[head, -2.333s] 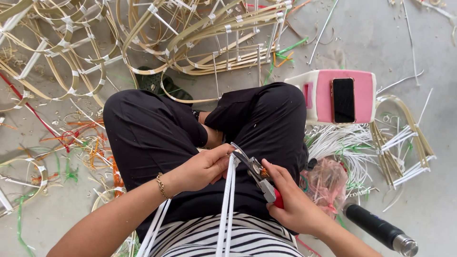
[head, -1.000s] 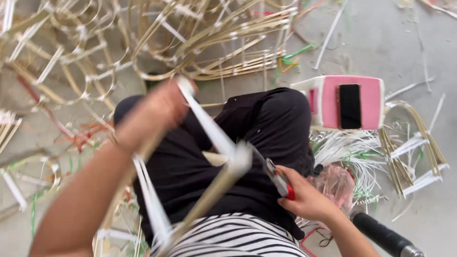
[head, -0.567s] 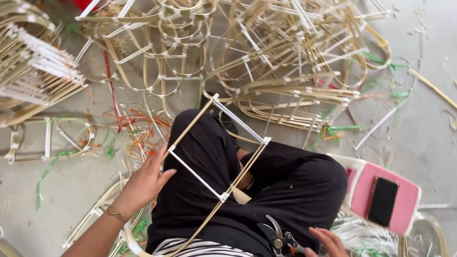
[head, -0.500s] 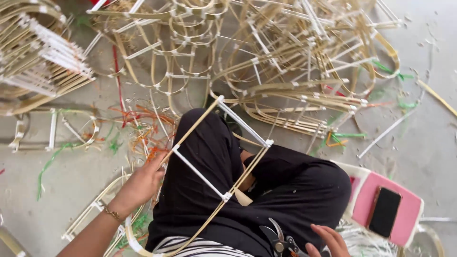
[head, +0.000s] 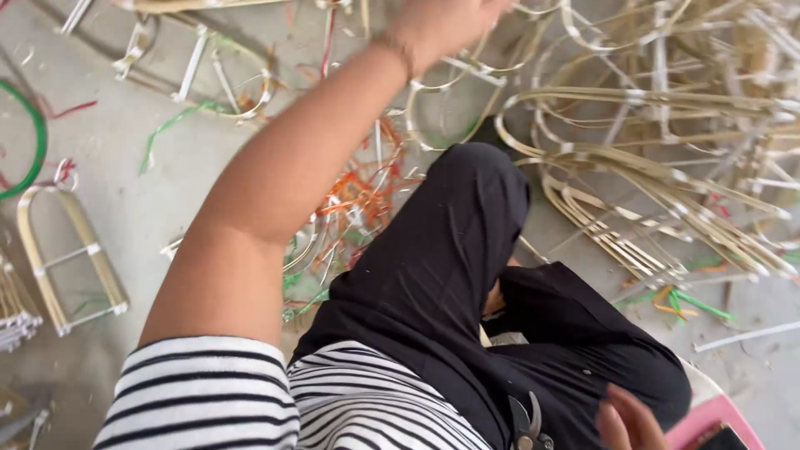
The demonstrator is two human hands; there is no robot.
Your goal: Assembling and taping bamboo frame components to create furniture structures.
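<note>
One head-worn camera — looking steeply down, close over the lap (head: 467,275) and floor (head: 167,167).

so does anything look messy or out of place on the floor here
Yes: orange and green strip scraps lie scattered in a tangle on the concrete floor beside the knee, and bent cane frames sit in a jumbled heap rather than stacked.

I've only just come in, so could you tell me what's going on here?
A person in a striped top and black trousers sits on the floor among bent bamboo strips and frames. The left hand is stretched out and blurred over the pile of bamboo frames; whether it holds anything can't be told. The right hand lies low by the lap next to the cutters. An arch-shaped frame lies apart to the left.
</note>
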